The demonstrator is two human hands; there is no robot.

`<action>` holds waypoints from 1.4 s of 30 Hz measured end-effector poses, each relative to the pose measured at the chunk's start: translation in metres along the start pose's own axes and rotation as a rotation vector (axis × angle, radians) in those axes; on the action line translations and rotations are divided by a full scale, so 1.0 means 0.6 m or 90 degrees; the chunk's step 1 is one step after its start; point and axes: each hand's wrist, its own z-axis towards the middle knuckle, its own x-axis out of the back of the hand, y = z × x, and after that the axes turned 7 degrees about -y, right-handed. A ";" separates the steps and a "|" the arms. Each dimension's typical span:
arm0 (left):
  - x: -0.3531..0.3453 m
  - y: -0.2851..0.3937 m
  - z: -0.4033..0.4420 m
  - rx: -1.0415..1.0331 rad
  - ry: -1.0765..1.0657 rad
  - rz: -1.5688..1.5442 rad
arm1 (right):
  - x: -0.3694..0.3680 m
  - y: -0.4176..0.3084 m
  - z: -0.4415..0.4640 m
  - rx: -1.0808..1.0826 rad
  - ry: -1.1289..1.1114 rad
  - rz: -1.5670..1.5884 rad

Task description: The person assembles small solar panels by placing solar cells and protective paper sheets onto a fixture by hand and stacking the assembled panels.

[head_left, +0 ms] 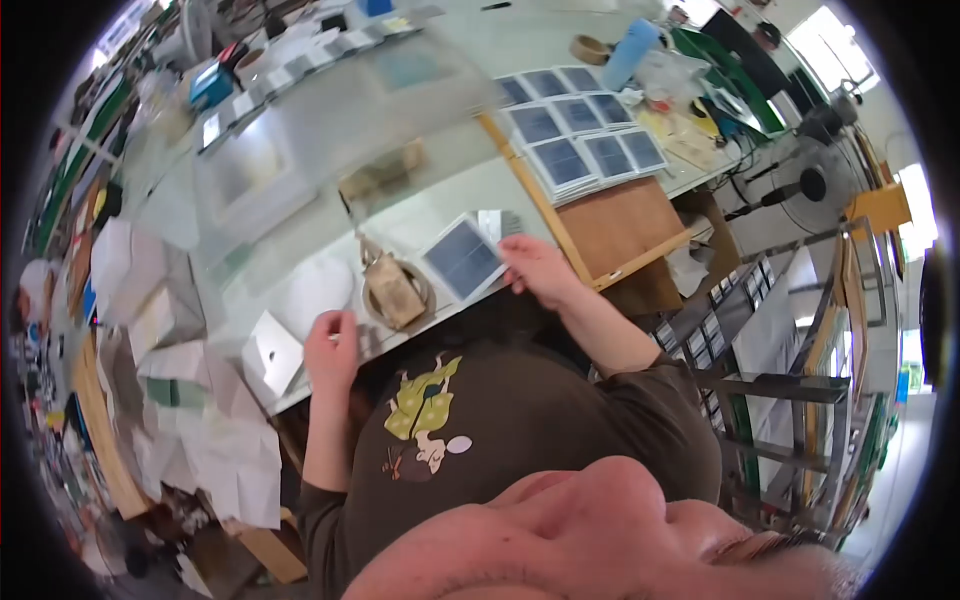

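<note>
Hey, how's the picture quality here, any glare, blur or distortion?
Head view: strong fisheye bending with black corners; the upper-right window is blown out to white; the translucent sheet looks hazy, with a bright patch, perhaps glare; the blue panel by the right hand reads clearly, though fine detail is soft.

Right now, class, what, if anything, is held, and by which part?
The right grip seems to hold the blue panel by its right edge; whether the left grip holds anything is unclear.

- Blue panel (458,262): rectangular, white-bordered, thin pale lines across
- Blue side up, turned askew
- Just right of tan block (397,290), apart from it
</note>
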 end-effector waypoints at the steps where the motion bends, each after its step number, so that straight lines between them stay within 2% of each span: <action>1: 0.010 -0.010 0.011 -0.064 0.058 0.123 | 0.038 -0.024 -0.003 0.020 0.061 0.003; 2: 0.018 -0.021 0.023 -0.125 0.121 0.245 | 0.082 -0.038 -0.005 0.080 0.133 -0.016; 3: 0.025 -0.032 0.031 -0.135 0.123 0.242 | 0.136 -0.049 0.001 0.122 0.183 -0.020; 5: 0.033 -0.044 0.044 -0.121 0.070 0.357 | 0.242 -0.077 0.014 0.146 0.306 -0.111; 7: 0.033 -0.031 0.049 -0.109 0.046 0.398 | 0.346 -0.094 0.037 0.167 0.363 -0.163; 10: 0.030 -0.020 0.059 -0.065 0.001 0.479 | 0.393 -0.144 0.070 0.144 0.411 -0.198; 16: 0.033 -0.005 0.072 -0.021 -0.046 0.549 | 0.386 -0.196 0.186 0.110 0.359 -0.068; 22: 0.029 -0.010 0.075 -0.054 -0.020 0.543 | 0.349 -0.249 0.309 0.108 0.326 -0.093; 24: 0.029 -0.009 0.074 -0.049 -0.014 0.542 | 0.338 -0.267 0.340 0.123 0.366 -0.108; 28: 0.030 -0.009 0.077 -0.012 -0.026 0.536 | 0.357 -0.302 0.396 0.148 0.416 -0.149; 29: 0.030 -0.009 0.078 -0.010 -0.034 0.533 | 0.364 -0.309 0.406 0.140 0.390 -0.149; 30: 0.030 -0.008 0.079 -0.007 -0.032 0.534 | 0.410 -0.299 0.451 0.141 0.387 -0.150; 32: 0.030 -0.007 0.081 -0.016 -0.036 0.526 | 0.517 -0.255 0.558 0.133 0.364 -0.814; 33: 0.030 -0.007 0.080 -0.014 -0.038 0.526 | 0.505 -0.257 0.540 0.130 0.362 -0.815; 35: 0.028 -0.006 0.083 -0.007 -0.033 0.526 | 0.447 -0.276 0.454 0.132 0.516 -0.907; 36: 0.028 -0.006 0.085 -0.005 -0.033 0.526 | 0.419 -0.280 0.423 0.132 0.514 -0.909; 38: 0.029 -0.006 0.082 -0.018 -0.031 0.522 | 0.370 -0.274 0.376 0.205 0.551 -0.740; 39: 0.030 -0.007 0.082 -0.005 -0.033 0.523 | 0.359 -0.265 0.370 0.203 0.539 -0.743; 41: 0.030 -0.014 0.082 -0.037 -0.045 0.547 | 0.330 -0.238 0.366 0.439 0.499 -0.689; 42: 0.035 -0.017 0.082 -0.039 -0.065 0.548 | 0.279 -0.233 0.338 0.435 0.472 -0.691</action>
